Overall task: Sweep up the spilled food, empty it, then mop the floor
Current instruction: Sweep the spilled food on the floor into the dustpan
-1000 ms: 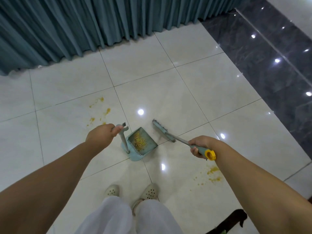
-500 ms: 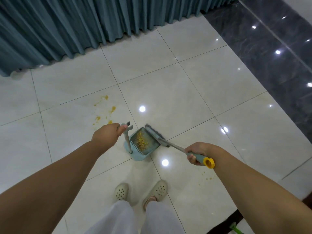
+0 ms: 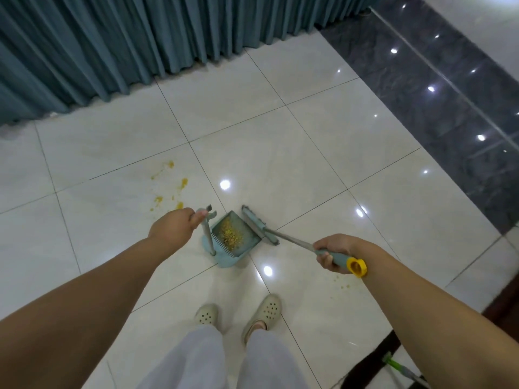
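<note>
Teal plastic dustpan (image 3: 229, 242) sat on the white tile floor (image 3: 280, 153), right between the two hands. Held yellow crumbs (image 3: 230, 234) piled in its tray, next to a row of comb teeth at the near edge. Stood with its gray upright handle (image 3: 207, 234) on the left side. Left hand (image 3: 172, 228) curled around the top of that handle, thumb pressed against it. Right hand (image 3: 335, 252) wrapped tight around the teal grip of the broom (image 3: 280, 237), close to the yellow ring at the grip's end. Broom stick slanted down and to the left from that hand. Broom head (image 3: 259, 224) lay on the floor, touching the open right edge of the dustpan.

Still some food on the tiles: yellow smears (image 3: 168, 183) up and to the left of the left hand, well away from the dustpan. More small yellow bits (image 3: 341, 284) just under the right hand and wrist, near the broom's grip end.

Two cream clogs (image 3: 238, 314) stood on the floor below the dustpan, under pale trousers. Teal curtain (image 3: 140, 37) hung along the top, down to the floor. Dark shiny floor strip (image 3: 435, 108) ran along the right. Green and gray pole (image 3: 398, 369) poked in at the bottom right corner, across a dark band on the floor.
</note>
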### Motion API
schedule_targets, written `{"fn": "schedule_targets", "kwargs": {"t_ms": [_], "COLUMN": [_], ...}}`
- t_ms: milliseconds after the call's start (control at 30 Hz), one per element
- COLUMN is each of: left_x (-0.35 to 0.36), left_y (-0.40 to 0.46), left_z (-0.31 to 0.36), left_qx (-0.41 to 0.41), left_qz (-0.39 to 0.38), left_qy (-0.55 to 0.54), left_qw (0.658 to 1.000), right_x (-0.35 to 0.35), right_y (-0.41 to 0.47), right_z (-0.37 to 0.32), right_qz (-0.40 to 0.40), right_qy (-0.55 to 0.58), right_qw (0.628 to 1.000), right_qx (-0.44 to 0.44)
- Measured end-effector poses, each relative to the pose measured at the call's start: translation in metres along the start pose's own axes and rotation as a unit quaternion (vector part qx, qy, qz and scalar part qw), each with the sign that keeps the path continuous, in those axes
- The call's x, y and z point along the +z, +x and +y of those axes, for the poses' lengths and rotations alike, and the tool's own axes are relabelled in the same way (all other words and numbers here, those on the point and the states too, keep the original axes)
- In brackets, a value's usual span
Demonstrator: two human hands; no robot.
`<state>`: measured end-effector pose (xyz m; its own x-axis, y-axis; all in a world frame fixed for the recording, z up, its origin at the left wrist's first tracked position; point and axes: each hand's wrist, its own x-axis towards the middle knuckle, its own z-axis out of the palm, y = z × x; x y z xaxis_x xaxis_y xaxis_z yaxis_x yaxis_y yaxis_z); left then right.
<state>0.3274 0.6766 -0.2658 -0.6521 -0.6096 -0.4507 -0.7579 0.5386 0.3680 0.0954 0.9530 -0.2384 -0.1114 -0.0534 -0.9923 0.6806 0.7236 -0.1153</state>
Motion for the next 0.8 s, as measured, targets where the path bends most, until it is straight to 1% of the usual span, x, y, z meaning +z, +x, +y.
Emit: {"fn": "schedule_targets", "kwargs": {"t_ms": [133,267,400,500,667,800], "left_x": [-0.009,-0.015,-0.015,-0.017,-0.020,-0.023], "left_y": [-0.007,-0.011,-0.016,-0.018,-0.020,-0.025], "left_z": [-0.025,-0.047,-0.065,-0.071,-0.081,-0.089], "left_qx": [0.000,-0.004,0.009,0.017,0.016,0.017], "left_qz": [0.016,0.010,0.003,-0.010,-0.034,-0.031], "left_qy": [0.005,0.013,0.025,0.020,0.002,-0.008], "left_qw": [1.000,1.000,1.000,1.000,0.999,0.999], "right_x": [0.015,0.041,0.069,0.083,0.092,0.097], "right_y": [0.010,0.024,0.030,0.026,0.013,0.003], "right_z": [0.005,0.015,0.028,0.037,0.043,0.044], "right_qz": [0.021,0.031,0.021,0.010,-0.026,-0.020], "right_qy": [0.040,0.052,0.036,-0.005,-0.033,-0.045], "right_qw": [0.999,0.998,0.999,1.000,0.999,0.999], "right_qx": [-0.014,-0.025,-0.011,0.009,0.012,0.003]}}
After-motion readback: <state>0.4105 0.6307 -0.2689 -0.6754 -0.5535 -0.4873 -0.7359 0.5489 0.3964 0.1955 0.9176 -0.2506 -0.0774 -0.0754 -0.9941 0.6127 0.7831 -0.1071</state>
